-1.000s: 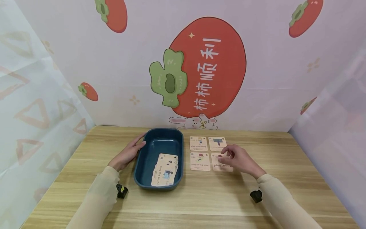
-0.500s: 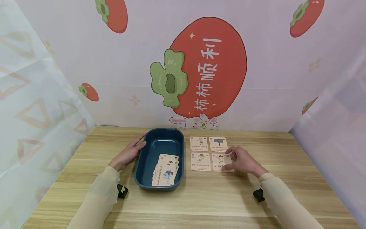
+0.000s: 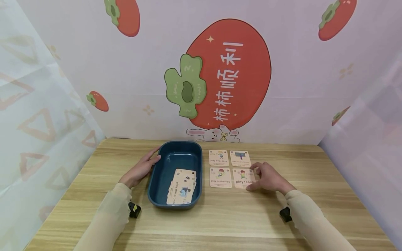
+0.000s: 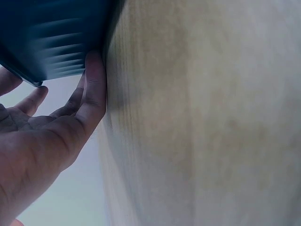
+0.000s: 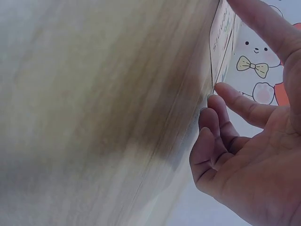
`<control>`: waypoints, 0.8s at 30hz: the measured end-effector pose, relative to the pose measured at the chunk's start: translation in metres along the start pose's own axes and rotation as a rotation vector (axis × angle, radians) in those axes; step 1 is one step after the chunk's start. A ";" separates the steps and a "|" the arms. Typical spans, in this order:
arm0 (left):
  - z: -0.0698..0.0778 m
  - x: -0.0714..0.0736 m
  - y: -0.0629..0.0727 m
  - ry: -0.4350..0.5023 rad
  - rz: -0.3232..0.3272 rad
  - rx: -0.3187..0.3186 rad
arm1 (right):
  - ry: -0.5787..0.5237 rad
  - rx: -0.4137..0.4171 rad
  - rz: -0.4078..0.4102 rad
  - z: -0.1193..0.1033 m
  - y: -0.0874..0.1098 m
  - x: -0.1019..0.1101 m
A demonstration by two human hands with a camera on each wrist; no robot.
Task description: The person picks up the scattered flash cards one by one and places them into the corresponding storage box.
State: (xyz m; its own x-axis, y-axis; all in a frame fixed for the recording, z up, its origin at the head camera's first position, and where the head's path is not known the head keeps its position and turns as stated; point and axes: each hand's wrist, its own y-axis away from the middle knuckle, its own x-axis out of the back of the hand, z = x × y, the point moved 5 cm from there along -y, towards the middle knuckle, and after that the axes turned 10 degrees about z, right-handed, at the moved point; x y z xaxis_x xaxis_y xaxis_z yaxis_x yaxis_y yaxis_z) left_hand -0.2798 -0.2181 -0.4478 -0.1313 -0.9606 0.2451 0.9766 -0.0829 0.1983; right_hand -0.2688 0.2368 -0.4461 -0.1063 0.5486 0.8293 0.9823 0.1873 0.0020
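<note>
My left hand point(image 3: 141, 170) rests against the left wall of a dark blue tray point(image 3: 153, 184), thumb near the rim. In the left wrist view a fingertip point(image 4: 95, 66) touches the tray's ribbed outer side. Inside the tray lie overlapping picture cards, "play the piano" point(image 3: 180, 190) uppermost. Right of it, a "play tennis" card point(image 3: 242, 177) lies flat, with my right hand point(image 3: 267, 177) at its right edge. Thumb and index finger are spread to its two right corners; the other fingers curl loosely in the right wrist view. Beside it lies a "play on the slide" card point(image 3: 220, 177).
Behind these lie a "play ping-pong" card point(image 3: 218, 158) and a card with a blackboard picture point(image 3: 240, 158), making two rows of two. The wooden table point(image 3: 213, 223) ends at a wall cloth point(image 3: 282, 122) printed with persimmons.
My right hand has lowered and shifted right to the tennis card's right edge, uncovering its picture and words. My left hand and the tray stay put.
</note>
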 end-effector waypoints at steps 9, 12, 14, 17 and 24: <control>0.001 0.000 0.000 0.009 -0.007 -0.006 | 0.005 -0.005 0.008 0.007 -0.002 -0.003; 0.001 0.000 0.000 0.014 -0.008 -0.003 | 0.008 -0.006 0.011 0.007 -0.002 -0.003; 0.000 0.000 0.000 0.015 -0.008 -0.004 | 0.009 -0.018 0.011 0.007 -0.002 -0.003; 0.000 0.000 0.000 0.016 -0.007 -0.004 | 0.011 -0.028 0.010 0.007 -0.002 -0.003; 0.000 0.000 0.000 0.001 0.008 -0.002 | 0.020 -0.051 0.008 0.008 -0.003 -0.003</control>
State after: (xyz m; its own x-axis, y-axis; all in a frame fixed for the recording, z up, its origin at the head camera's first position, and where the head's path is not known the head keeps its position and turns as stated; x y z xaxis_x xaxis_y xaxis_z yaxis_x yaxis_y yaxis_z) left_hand -0.2799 -0.2181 -0.4474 -0.1234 -0.9614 0.2461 0.9780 -0.0758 0.1942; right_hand -0.2723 0.2414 -0.4529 -0.0961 0.5337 0.8402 0.9897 0.1413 0.0234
